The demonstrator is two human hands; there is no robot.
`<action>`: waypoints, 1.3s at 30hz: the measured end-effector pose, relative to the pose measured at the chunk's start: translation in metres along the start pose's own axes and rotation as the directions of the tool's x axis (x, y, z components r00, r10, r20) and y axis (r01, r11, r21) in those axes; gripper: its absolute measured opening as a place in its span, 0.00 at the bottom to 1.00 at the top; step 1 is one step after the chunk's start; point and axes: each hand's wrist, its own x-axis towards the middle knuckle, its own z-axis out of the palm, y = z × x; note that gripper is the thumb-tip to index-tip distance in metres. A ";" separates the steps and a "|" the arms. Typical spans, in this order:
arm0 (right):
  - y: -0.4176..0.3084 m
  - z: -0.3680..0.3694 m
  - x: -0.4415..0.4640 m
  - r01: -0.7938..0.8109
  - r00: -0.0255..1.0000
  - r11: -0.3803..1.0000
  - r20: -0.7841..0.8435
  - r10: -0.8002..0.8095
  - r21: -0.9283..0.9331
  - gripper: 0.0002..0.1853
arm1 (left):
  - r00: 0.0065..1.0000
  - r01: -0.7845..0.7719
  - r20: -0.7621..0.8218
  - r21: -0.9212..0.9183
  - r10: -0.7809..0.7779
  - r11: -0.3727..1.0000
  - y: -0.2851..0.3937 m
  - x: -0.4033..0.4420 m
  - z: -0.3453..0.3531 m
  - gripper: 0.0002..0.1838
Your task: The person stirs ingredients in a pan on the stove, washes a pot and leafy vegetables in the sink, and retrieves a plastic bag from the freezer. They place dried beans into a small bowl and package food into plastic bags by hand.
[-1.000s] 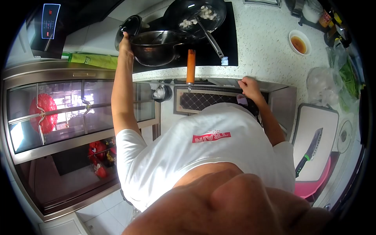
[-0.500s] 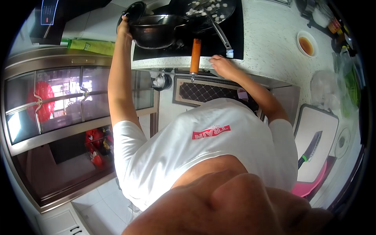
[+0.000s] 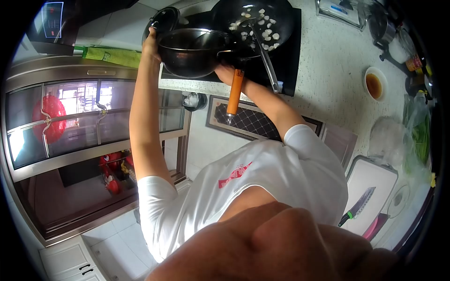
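A dark cooking pot [image 3: 190,63] with a shiny rim sits at the left of the stove. My left hand [image 3: 150,49] is at the pot's left side, its fingertips closed at the knob of a dark, tilted lid [image 3: 171,21]. Against the pot's lower right side is my right hand [image 3: 225,72], its fingertips hidden by the pot. An orange wooden handle [image 3: 236,96] crosses in front of my right wrist. Behind it, a black wok [image 3: 283,25] holds several pale slices [image 3: 267,33], and a metal-handled spatula or ladle [image 3: 266,61] rests in it.
On the right counter stand a bowl of brown sauce [image 3: 373,85], bagged greens [image 3: 422,136] and seasoning containers [image 3: 401,49]. A knife [image 3: 360,204] lies on a white cutting board [image 3: 375,178]. A green-yellow packet [image 3: 112,55] lies left of the stove.
My right hand has moved left from the counter edge to the pot's right side, passing behind the orange handle. My left hand stays at the lid. The whole view has shifted slightly.
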 end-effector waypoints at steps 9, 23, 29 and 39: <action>-0.004 -0.022 -0.003 0.020 1.000 0.994 -0.010 -0.019 0.109 0.20 | 0.998 0.031 -0.056 0.074 -0.027 0.997 -0.001 -0.003 0.004 0.33; -0.046 -0.122 -0.157 -0.151 0.924 0.946 0.381 0.032 0.287 0.06 | 0.997 0.067 0.003 0.319 -0.072 0.945 0.019 0.062 -0.024 0.37; -0.044 -0.178 -0.176 -0.227 0.956 0.951 0.235 0.176 0.209 0.07 | 1.000 0.008 -0.020 0.405 0.000 0.914 0.030 0.040 0.012 0.35; -0.037 -0.211 -0.239 -0.382 0.920 0.913 0.149 0.362 0.141 0.07 | 0.998 -0.066 0.056 0.542 0.043 0.837 0.045 0.054 0.030 0.31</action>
